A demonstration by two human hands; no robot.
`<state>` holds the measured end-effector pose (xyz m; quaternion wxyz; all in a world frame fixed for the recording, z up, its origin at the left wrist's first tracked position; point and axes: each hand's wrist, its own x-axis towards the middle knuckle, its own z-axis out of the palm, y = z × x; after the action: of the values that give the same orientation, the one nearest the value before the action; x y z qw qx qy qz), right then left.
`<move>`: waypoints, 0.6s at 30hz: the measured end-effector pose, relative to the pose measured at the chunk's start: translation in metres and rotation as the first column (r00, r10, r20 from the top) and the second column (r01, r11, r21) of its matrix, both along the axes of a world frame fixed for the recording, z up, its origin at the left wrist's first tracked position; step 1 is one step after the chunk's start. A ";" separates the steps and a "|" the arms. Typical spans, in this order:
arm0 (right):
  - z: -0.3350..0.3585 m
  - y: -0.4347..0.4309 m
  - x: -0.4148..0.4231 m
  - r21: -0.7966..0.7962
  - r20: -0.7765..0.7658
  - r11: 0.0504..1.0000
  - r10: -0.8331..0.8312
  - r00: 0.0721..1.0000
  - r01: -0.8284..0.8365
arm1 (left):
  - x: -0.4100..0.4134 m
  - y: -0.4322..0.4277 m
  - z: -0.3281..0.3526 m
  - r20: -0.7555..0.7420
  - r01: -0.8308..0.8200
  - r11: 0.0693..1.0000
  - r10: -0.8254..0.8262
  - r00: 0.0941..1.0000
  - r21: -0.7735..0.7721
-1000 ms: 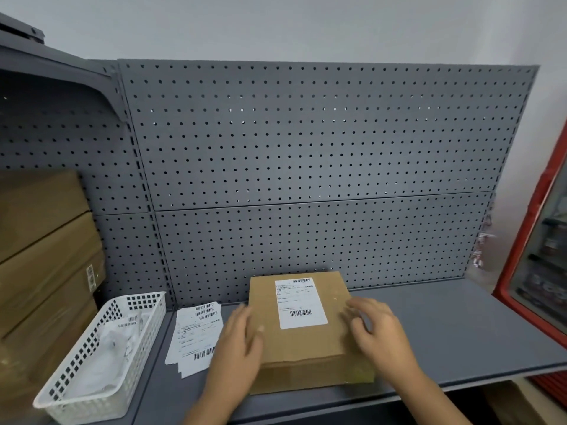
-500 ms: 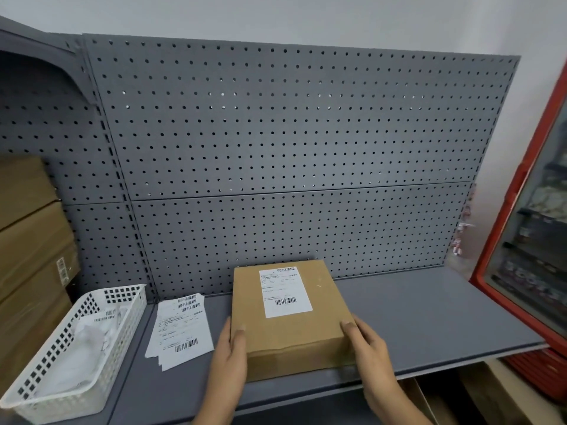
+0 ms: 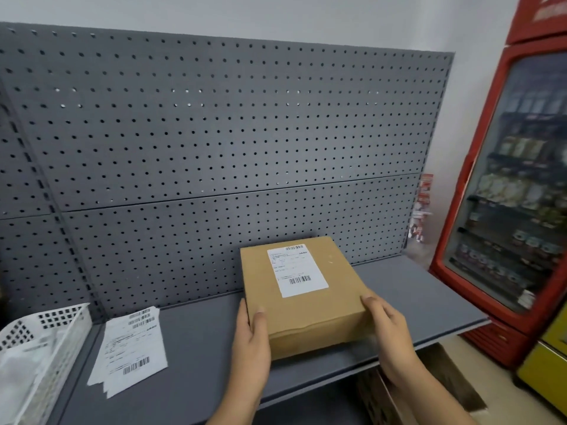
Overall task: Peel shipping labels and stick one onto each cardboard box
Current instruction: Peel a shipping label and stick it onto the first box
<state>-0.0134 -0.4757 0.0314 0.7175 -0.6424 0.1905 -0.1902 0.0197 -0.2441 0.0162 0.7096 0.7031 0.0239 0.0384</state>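
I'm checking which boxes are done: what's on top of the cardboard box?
One white label with barcodes lies flat on the box top. The left hand and right hand grip its near corners, hiding those spots. The contents can't be seen.

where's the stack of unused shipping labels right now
In the head view, the label stack lies flat on the grey shelf, lower left, between the white basket and the cardboard box.
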 end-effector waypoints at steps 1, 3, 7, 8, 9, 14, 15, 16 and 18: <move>0.001 -0.013 -0.001 -0.004 0.000 1.000 -0.020 1.000 0.020 | 0.001 -0.014 0.002 0.013 0.017 1.000 -0.017 1.000 0.005; 0.002 -0.040 -0.002 -0.025 -0.008 0.997 -0.079 0.997 0.079 | 0.005 -0.042 0.003 0.029 0.050 0.999 -0.051 0.998 0.014; 0.005 -0.092 -0.003 -0.059 -0.007 0.984 -0.167 0.986 0.167 | 0.019 -0.099 -0.002 0.036 0.100 0.994 -0.102 0.994 0.042; 0.006 -0.104 -0.003 -0.055 -0.020 0.981 -0.189 0.982 0.188 | 0.021 -0.113 -0.003 0.037 0.105 0.993 -0.107 0.994 0.059; 0.007 -0.116 -0.002 -0.047 -0.033 0.978 -0.203 0.979 0.202 | 0.022 -0.126 -0.004 0.043 0.113 0.991 -0.116 0.992 0.076; 0.006 -0.170 0.003 -0.060 -0.063 0.972 -0.231 0.971 0.228 | 0.027 -0.185 -0.012 0.008 0.156 0.983 -0.157 0.987 0.099; 0.006 -0.179 0.003 -0.078 -0.069 0.971 -0.232 0.970 0.227 | 0.026 -0.194 -0.010 -0.007 0.173 0.980 -0.173 0.985 0.098; 0.006 -0.187 0.004 -0.092 -0.078 0.970 -0.231 0.970 0.224 | 0.025 -0.201 -0.008 -0.020 0.183 0.979 -0.181 0.983 0.095; 0.004 -0.202 0.008 -0.121 -0.101 0.971 -0.221 0.970 0.208 | 0.023 -0.212 -0.007 -0.051 0.180 0.979 -0.175 0.983 0.098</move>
<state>-0.0051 -0.6775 0.0351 0.6443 -0.6663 0.2887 -0.2400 0.0429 -0.4561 0.0089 0.6727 0.7385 -0.0262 -0.0386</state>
